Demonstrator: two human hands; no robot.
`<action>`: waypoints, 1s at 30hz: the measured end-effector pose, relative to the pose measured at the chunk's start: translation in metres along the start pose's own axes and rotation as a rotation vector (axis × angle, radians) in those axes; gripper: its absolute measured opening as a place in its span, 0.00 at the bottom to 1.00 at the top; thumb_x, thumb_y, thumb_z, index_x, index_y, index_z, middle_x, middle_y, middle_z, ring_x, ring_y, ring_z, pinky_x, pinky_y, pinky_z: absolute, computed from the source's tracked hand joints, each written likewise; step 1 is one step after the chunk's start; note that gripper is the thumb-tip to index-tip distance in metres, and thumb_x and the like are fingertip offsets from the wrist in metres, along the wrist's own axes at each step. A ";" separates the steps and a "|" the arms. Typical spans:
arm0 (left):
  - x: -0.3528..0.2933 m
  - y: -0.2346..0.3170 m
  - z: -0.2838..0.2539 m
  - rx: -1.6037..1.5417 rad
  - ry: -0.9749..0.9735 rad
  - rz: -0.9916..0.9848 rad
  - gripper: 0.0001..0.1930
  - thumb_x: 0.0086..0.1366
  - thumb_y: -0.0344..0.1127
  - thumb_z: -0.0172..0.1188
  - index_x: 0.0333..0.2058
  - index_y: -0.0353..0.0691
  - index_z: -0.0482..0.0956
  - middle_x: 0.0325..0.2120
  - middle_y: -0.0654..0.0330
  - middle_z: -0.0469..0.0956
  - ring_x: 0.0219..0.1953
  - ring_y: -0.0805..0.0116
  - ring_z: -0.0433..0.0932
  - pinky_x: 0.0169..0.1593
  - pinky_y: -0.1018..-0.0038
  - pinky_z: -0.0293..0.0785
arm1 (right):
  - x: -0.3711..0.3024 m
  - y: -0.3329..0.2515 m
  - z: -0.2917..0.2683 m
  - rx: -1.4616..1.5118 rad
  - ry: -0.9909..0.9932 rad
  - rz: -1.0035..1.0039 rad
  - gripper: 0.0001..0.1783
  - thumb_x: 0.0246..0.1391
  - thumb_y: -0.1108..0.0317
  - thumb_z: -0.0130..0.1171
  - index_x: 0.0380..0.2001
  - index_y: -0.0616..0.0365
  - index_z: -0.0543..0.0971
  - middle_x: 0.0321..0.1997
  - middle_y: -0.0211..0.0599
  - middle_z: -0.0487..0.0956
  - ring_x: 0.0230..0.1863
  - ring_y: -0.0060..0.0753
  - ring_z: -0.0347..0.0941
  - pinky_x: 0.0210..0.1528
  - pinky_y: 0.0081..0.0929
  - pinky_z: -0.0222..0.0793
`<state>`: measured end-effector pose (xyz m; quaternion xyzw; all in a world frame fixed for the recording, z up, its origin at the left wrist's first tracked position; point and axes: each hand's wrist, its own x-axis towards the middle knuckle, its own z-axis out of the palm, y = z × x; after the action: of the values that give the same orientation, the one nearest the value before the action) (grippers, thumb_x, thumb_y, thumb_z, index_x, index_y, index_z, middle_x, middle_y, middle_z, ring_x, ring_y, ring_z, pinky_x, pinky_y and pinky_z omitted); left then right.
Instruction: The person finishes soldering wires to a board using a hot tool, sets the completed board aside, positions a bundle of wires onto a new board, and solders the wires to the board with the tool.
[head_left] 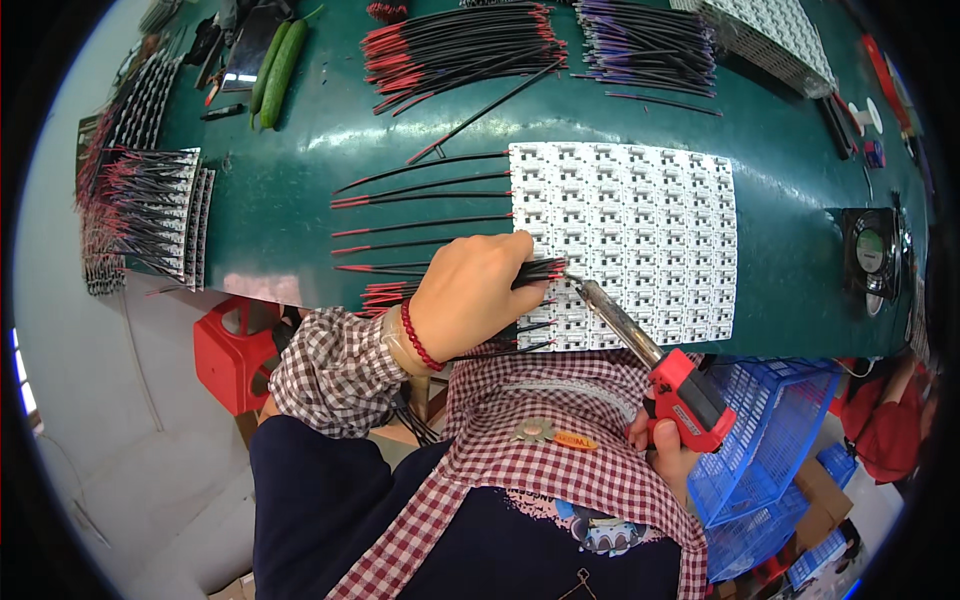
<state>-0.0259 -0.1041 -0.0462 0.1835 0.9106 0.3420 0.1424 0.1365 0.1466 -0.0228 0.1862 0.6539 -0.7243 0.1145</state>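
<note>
My left hand (468,285) is closed around a bundle of thin black wires (546,269) with bare red ends, over the left side of a white circuit-board panel (650,230). Rows of small parts cover that panel. Several black wires with red ends (430,190) stick out from its left edge. In my right hand (668,448) is a red-handled soldering iron (692,400), its fingers wrapped round the grip. The iron's metal tip sits close to the wire ends held by my left hand; whether they touch, I cannot tell.
Stacked panels with wires attached (165,215) lie at the left. Black-red wires (465,50) and purple-ended wires (650,45) are piled at the back, near two cucumbers (280,75). A small fan (872,250) stands right; blue crates (760,430) and a red stool (232,355) are below.
</note>
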 end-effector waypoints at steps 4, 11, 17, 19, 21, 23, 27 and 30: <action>-0.004 0.001 0.005 0.037 0.044 -0.004 0.13 0.46 0.35 0.66 0.24 0.33 0.72 0.20 0.50 0.75 0.25 0.49 0.76 0.28 0.62 0.69 | -0.001 0.005 0.000 0.001 0.007 0.012 0.18 0.56 0.57 0.57 0.33 0.66 0.75 0.24 0.34 0.75 0.21 0.19 0.66 0.24 0.19 0.63; -0.007 0.004 0.011 0.061 0.119 -0.013 0.13 0.44 0.35 0.67 0.24 0.34 0.73 0.20 0.51 0.75 0.23 0.51 0.76 0.27 0.62 0.70 | -0.003 0.013 -0.005 -0.080 -0.001 -0.008 0.14 0.57 0.62 0.57 0.33 0.64 0.76 0.25 0.31 0.75 0.23 0.18 0.67 0.25 0.19 0.63; -0.007 0.004 0.014 0.074 0.138 -0.009 0.14 0.44 0.35 0.68 0.24 0.35 0.72 0.20 0.53 0.75 0.23 0.52 0.76 0.26 0.63 0.70 | 0.004 0.009 -0.005 -0.273 -0.105 -0.035 0.23 0.57 0.53 0.55 0.36 0.68 0.73 0.23 0.38 0.74 0.19 0.20 0.65 0.21 0.20 0.61; -0.007 0.004 0.014 0.081 0.135 -0.008 0.14 0.44 0.35 0.68 0.24 0.35 0.72 0.19 0.53 0.75 0.23 0.52 0.76 0.26 0.63 0.70 | -0.001 0.012 -0.005 -0.198 -0.060 -0.034 0.17 0.56 0.59 0.56 0.34 0.66 0.75 0.24 0.34 0.75 0.22 0.19 0.67 0.24 0.20 0.63; -0.008 0.004 0.014 0.083 0.137 0.002 0.14 0.44 0.35 0.68 0.24 0.35 0.72 0.19 0.53 0.75 0.23 0.52 0.76 0.26 0.63 0.70 | -0.005 0.014 -0.006 -0.124 -0.018 -0.035 0.10 0.55 0.66 0.58 0.32 0.64 0.76 0.26 0.31 0.76 0.25 0.18 0.68 0.27 0.21 0.64; -0.008 0.004 0.014 0.085 0.129 -0.004 0.14 0.44 0.35 0.68 0.24 0.35 0.72 0.20 0.52 0.75 0.23 0.52 0.76 0.26 0.63 0.70 | -0.006 0.014 -0.008 -0.064 0.017 -0.028 0.11 0.54 0.66 0.58 0.33 0.64 0.76 0.26 0.31 0.76 0.25 0.18 0.68 0.27 0.21 0.64; -0.006 0.002 0.012 0.084 0.104 0.012 0.13 0.46 0.36 0.66 0.24 0.35 0.72 0.20 0.52 0.75 0.24 0.50 0.76 0.27 0.61 0.69 | -0.007 0.015 -0.008 -0.079 0.018 -0.065 0.11 0.54 0.66 0.58 0.34 0.65 0.76 0.26 0.31 0.76 0.25 0.19 0.68 0.28 0.21 0.64; 0.000 -0.001 0.007 0.127 0.035 0.049 0.12 0.48 0.36 0.65 0.25 0.35 0.72 0.20 0.50 0.75 0.24 0.49 0.75 0.27 0.59 0.69 | -0.006 0.016 -0.009 -0.116 -0.029 -0.075 0.11 0.54 0.67 0.57 0.35 0.65 0.76 0.27 0.32 0.76 0.26 0.20 0.68 0.28 0.22 0.65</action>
<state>-0.0232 -0.1006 -0.0524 0.2083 0.9281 0.2898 0.1062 0.1493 0.1529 -0.0352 0.1442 0.6994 -0.6917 0.1076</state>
